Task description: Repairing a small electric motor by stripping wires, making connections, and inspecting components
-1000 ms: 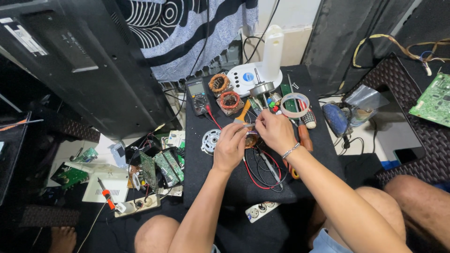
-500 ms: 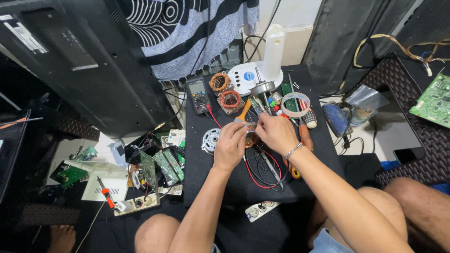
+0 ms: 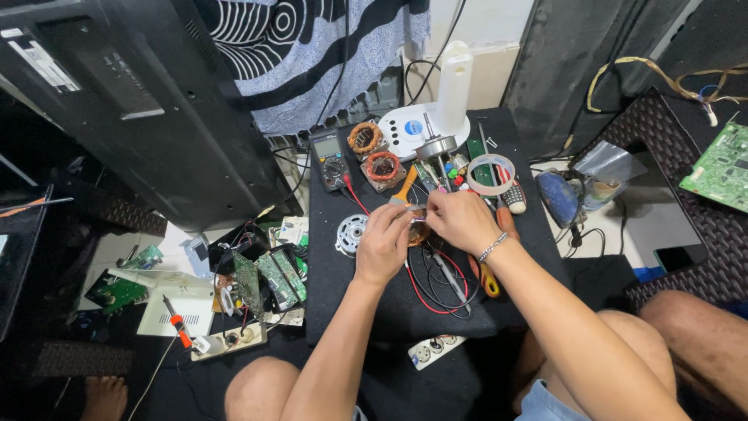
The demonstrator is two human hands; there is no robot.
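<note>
My left hand [image 3: 383,242] and right hand [image 3: 460,220] pinch a copper coil [image 3: 418,231] between them, fingers closed on it over the black mat [image 3: 335,304]. Just beyond lie a paintbrush [image 3: 405,185], two more wound coils [image 3: 374,152], a multimeter [image 3: 329,158] and a tape roll [image 3: 491,174]. Red and black wires [image 3: 436,284] loop beneath my wrists, and a screwdriver [image 3: 488,279] lies beside them.
</note>
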